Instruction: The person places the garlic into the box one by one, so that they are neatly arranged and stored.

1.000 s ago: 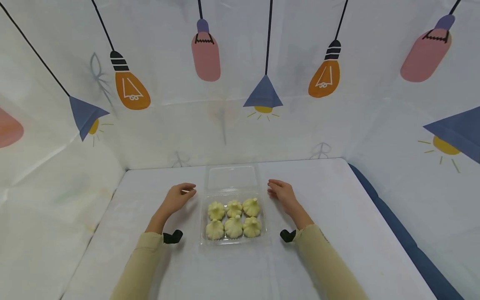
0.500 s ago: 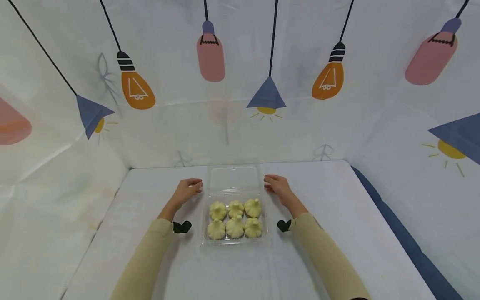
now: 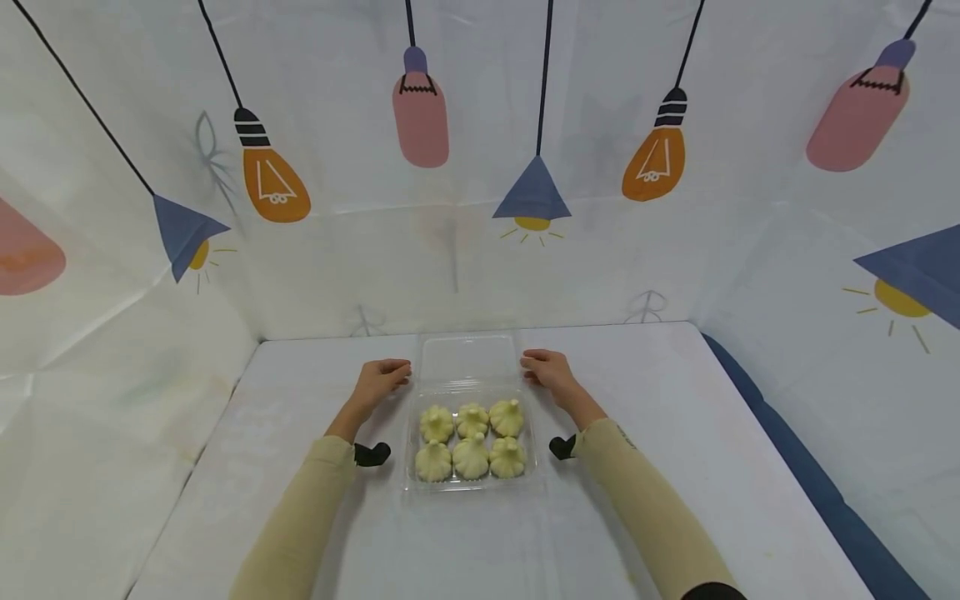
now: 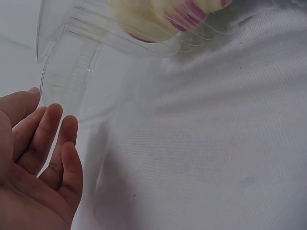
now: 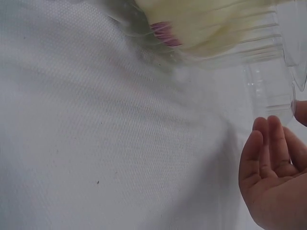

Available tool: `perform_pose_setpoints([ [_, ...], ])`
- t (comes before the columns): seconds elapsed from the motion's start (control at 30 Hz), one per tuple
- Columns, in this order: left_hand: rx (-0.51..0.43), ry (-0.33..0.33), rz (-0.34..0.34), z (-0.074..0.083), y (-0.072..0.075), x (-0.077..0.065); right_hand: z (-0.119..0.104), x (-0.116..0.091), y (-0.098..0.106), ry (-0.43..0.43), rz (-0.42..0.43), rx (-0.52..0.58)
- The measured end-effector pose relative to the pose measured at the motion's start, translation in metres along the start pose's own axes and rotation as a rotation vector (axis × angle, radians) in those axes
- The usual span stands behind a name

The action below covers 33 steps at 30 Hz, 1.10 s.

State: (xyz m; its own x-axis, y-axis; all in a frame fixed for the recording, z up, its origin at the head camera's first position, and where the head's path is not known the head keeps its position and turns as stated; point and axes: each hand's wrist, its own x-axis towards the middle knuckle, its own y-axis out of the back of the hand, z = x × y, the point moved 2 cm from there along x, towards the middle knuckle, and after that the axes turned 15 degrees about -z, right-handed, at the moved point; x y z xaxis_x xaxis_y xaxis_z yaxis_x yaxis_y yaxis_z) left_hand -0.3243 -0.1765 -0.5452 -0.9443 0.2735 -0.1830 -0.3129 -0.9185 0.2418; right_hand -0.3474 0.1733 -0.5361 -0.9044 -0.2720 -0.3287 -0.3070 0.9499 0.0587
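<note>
In the head view, a clear plastic clamshell box point(image 3: 472, 488) lies on the table with its lid point(image 3: 468, 358) folded back, away from the person. Several pale garlic bulbs point(image 3: 471, 457) sit in its base in two rows. My left hand point(image 3: 381, 382) is at the lid's left edge, its fingers loosely bent; the left wrist view has the thumb and fingertips close to the clear edge point(image 4: 64, 91). On the opposite side, my right hand point(image 3: 551, 372) has its fingertips right at the lid's right edge. The right wrist view shows its thumb point(image 5: 301, 112) overlapping that edge, fingers slightly curved below.
A white cloth covers the table point(image 3: 637, 392), which meets a white fabric wall point(image 3: 337, 267) printed with lamps at the back. Dark blue material point(image 3: 802, 467) runs along the table's right side. A black strap end point(image 3: 372, 454) sticks out at each wrist.
Both hands have moved inward and slightly forward, from beside the box to the two side edges of the lid. The box and bulbs stay in place on the table.
</note>
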Motion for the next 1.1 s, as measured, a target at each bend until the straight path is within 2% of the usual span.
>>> perform_pose_setpoints([
  [0.2,-0.002,0.034,-0.008,-0.005,0.000,-0.001,-0.003,-0.004,-0.003,0.026,0.007,-0.049],
  [0.37,-0.002,0.026,-0.001,-0.005,0.000,-0.002,-0.007,-0.008,-0.004,0.052,0.011,-0.050],
  [0.7,-0.020,-0.090,0.064,0.009,0.001,-0.002,-0.023,-0.010,0.001,0.130,0.037,-0.026],
  [0.87,-0.040,-0.121,0.097,0.018,0.001,-0.001,-0.031,-0.010,0.000,0.152,0.054,0.005],
  [1.1,-0.015,-0.189,0.167,0.026,0.000,-0.002,-0.038,-0.011,0.001,0.193,0.086,0.028],
])
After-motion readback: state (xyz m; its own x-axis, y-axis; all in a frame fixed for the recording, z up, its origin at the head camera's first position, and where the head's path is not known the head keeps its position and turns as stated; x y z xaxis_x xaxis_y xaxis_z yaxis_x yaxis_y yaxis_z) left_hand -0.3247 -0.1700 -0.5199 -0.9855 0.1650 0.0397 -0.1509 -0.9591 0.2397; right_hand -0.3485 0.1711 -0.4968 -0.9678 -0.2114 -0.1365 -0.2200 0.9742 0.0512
